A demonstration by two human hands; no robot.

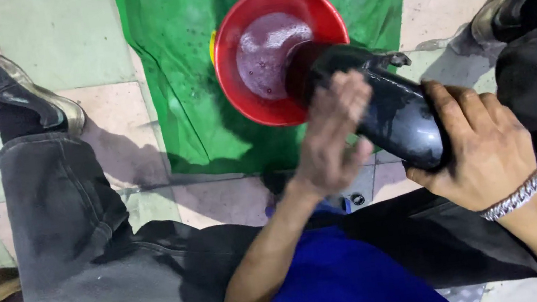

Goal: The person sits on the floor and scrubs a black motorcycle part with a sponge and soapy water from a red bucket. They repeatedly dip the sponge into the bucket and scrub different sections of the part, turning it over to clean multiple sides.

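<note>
Holding a glossy black cylinder part in right-hand grip, tilted over a red basin with purplish liquid at 12 o'clock on green cloth; left hand flat, open against it.

Red basin beyond; knees flanking.

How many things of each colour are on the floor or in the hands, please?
Red: 1, the basin
Green: 1, the cloth
Black: 1, the glossy part, held by the right hand and touched by the left hand
Total: 3
</note>
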